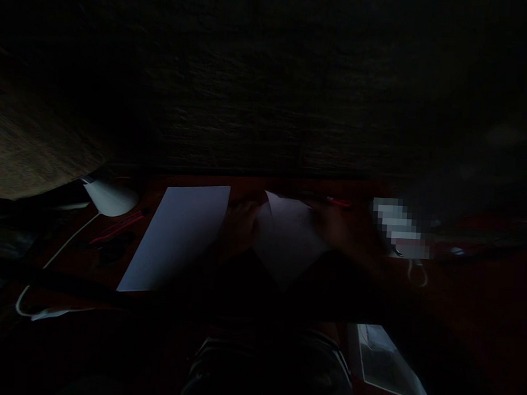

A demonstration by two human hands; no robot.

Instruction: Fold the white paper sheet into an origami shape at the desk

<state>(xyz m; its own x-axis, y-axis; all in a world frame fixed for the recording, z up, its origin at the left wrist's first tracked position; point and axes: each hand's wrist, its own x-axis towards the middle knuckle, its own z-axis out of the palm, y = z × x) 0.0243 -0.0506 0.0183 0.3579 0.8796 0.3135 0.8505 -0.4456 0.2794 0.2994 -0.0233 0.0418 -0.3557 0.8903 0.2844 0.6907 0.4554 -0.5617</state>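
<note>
The scene is very dark. A white sheet of paper (288,234) lies tilted between my two hands, and a crease or overlapping edge shows near its upper left. My left hand (241,223) grips its left side with curled fingers. At the paper's right edge, my right hand (332,226) has its fingers closed on it, though they are dim and partly lost in shadow. To the left of my left hand lies a flat stack or sheet of white paper (182,231).
A red-handled pen-like item (339,202) lies behind the right hand. On the left are a red cutter-like tool (118,226), dark scissors-like handles (116,246) and a white lamp-like cone (111,198) with a cord. A pixelated pale object (398,228) stands right; a clear-topped box (387,363) sits below.
</note>
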